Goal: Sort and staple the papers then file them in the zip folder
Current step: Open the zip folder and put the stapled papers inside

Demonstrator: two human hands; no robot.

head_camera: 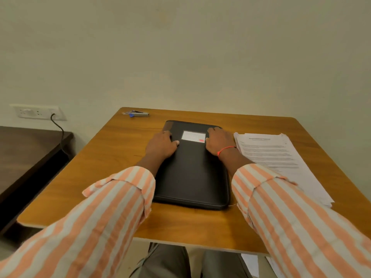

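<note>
Wooden table point(112, 157) set against a plain wall carries a black zip folder point(192, 173), lying flat at centre and closed, with a white label point(193, 135) on its far half. Left hand point(160, 146) rests on the folder's far left portion, left of the label. Its thumb point(174, 143) lies straight on the cover and its fingers are bent, tips hidden, so a grip on the edge cannot be confirmed. Right hand point(219, 140) rests right of the label, fingers point(213, 129) extended and close together, flat on the cover toward the folder's far right corner. Papers point(281, 161) lie stacked just right of the folder. Stapler point(138, 113) sits beyond the folder's far left corner, apart from it.
</note>
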